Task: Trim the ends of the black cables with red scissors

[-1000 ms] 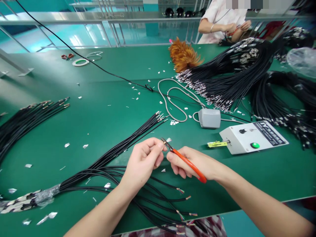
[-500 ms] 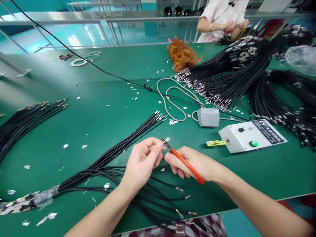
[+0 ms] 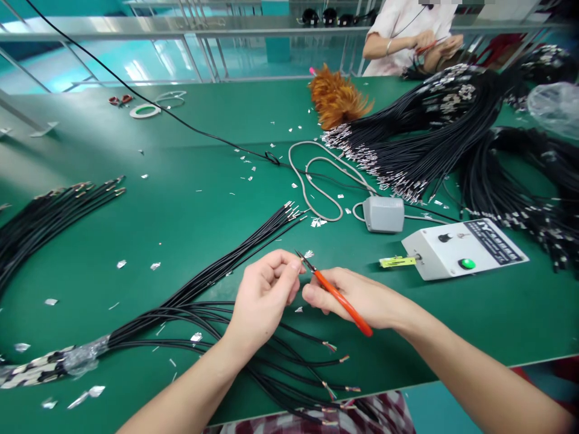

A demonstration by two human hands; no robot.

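While a cable end is pinched between the curled fingers of the left hand (image 3: 265, 295), orange-handled cutters (image 3: 337, 293) are gripped in the right hand (image 3: 357, 298), their tip set just beside the left fingertips. Both hands are held above the green counter (image 3: 190, 181), over a bundle of black cables (image 3: 217, 277). A grey control box (image 3: 464, 248) is seen to the right.
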